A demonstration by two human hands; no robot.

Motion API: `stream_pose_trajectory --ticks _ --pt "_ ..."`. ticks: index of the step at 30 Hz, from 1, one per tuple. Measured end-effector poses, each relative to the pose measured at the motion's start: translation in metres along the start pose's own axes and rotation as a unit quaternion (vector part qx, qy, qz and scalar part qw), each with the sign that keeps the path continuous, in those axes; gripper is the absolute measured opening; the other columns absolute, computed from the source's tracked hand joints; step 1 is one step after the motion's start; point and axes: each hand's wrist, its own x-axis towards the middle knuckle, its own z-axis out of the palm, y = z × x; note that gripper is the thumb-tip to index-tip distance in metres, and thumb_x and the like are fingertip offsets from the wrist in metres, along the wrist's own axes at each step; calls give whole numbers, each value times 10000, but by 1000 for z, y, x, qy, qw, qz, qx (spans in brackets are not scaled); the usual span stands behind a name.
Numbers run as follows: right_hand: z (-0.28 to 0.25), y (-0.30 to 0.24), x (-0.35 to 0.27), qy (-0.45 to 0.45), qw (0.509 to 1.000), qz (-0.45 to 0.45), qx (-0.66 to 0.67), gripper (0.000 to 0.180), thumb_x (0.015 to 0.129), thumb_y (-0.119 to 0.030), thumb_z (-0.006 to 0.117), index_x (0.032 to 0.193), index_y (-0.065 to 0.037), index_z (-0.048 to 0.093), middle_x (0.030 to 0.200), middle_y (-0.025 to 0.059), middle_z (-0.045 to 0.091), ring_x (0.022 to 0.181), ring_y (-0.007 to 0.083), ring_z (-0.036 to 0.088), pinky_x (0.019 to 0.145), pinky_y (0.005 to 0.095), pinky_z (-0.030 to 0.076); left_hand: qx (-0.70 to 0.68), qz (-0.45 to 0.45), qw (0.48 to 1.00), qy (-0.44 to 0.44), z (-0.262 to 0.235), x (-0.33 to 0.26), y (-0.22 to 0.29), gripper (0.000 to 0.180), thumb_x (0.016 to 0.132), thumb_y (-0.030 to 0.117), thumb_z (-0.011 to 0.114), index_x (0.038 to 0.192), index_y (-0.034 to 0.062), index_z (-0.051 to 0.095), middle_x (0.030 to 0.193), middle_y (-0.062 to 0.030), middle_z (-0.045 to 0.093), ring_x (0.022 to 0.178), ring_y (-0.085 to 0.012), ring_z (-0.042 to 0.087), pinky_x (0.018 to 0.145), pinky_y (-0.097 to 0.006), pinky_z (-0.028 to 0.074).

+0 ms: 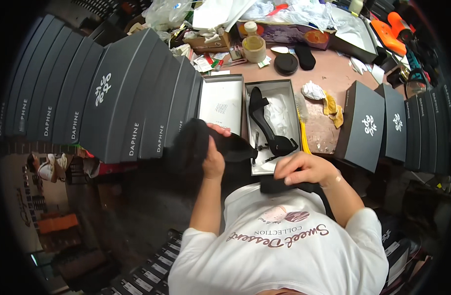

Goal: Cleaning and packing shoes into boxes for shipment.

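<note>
Seen from above, a person in a white printed T-shirt works at a cluttered brown worktop (328, 73). The left hand (214, 158) is clenched around a soft black cloth bag (205, 142), holding it up just in front of an open shoe box (295, 105). The right hand (304, 168) grips another black piece (279, 186) low against the chest; whether this is the matching shoe or more of the bag cannot be told, as the hand covers most of it.

Inside the open box, on white tissue, lies one black high-heeled sandal (267, 128), heel toward the far end, straps toward the person. The box lid (221, 102) lies flat, touching the box on its left.

Rows of closed dark grey shoe boxes (122, 93) stand on edge to the left, and more (also closed) stand at the right (365, 125). A yellow rag (333, 109) and a crumpled white cloth (313, 90) lie near the open box.

To do this step well, I judge the left hand should keep the bag's mouth spread wide and steady, so the heel and straps do not snag the fabric.
</note>
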Motion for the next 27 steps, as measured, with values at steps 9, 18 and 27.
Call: stream_pose_trajectory --ticks 9,18,27 --pt "53 33 42 93 810 -3 -579 104 724 -106 595 821 -70 605 809 62 543 786 242 583 651 380 469 -57 -60 991 -108 6 -22 -17 344 991 307 443 976 -17 555 829 -88 595 800 -185 588 787 -315 491" --pt "30 -39 41 220 860 -100 -451 379 766 9 661 1140 -36 611 1029 129 583 877 295 579 724 361 483 -251 -168 953 -35 -11 0 -13 584 988 529 253 1245 29 411 1022 -107 580 937 -215 587 873 -369 477" --pt "59 32 65 95 779 -84 -614 284 657 18 582 933 28 647 1029 143 610 823 312 549 730 396 459 -144 -163 976 -22 -19 -30 -43 546 988 506 341 1191 25 504 1105 -87 583 1004 -186 562 917 -340 445"
